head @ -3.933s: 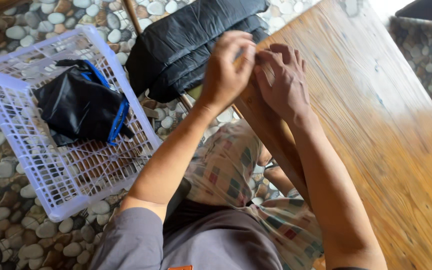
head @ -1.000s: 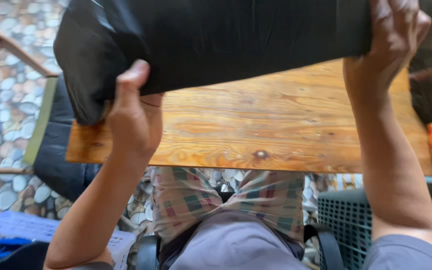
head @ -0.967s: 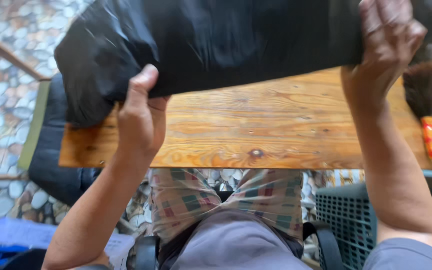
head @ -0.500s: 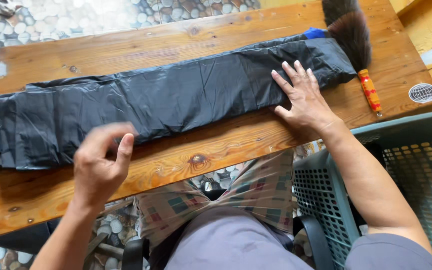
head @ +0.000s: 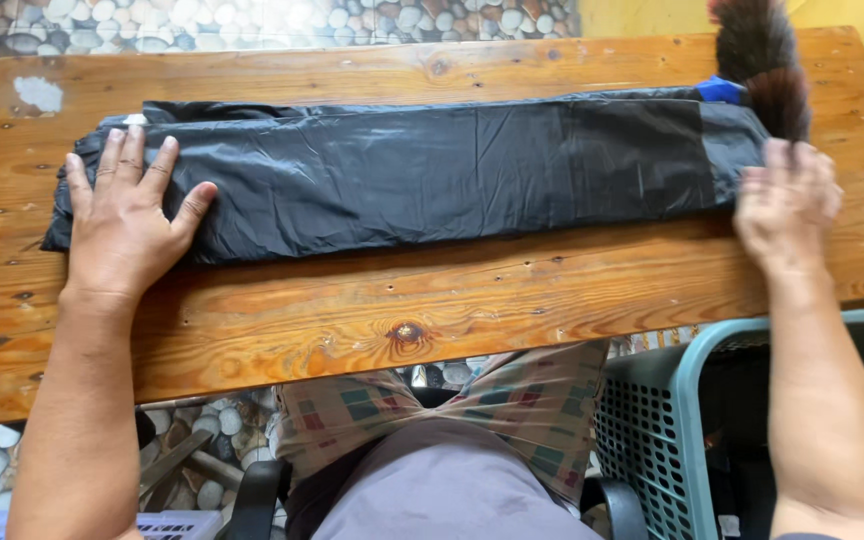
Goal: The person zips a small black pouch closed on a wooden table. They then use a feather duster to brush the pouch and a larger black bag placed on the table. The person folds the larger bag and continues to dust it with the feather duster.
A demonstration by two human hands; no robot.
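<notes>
Half a second ago the left hand [head: 130, 222] was lifted above the desk edge; now it lies flat on the left end of the black garment [head: 422, 172]. The right hand [head: 787, 205] has moved from the middle-right part to the right end. The garment looks smoother and straighter than before.

The garment is folded in a long strip along the wooden desk [head: 432, 300]. A dark feather duster [head: 764, 65] lies at the far right corner, touching the garment's end. Under the desk is a pebble floor [head: 42, 25]. A teal plastic basket [head: 692, 400] stands at the right.

Both arms reach forward, palms down. The grip of each hand is spread and flat, pinching nothing; the right hand is blurred.
</notes>
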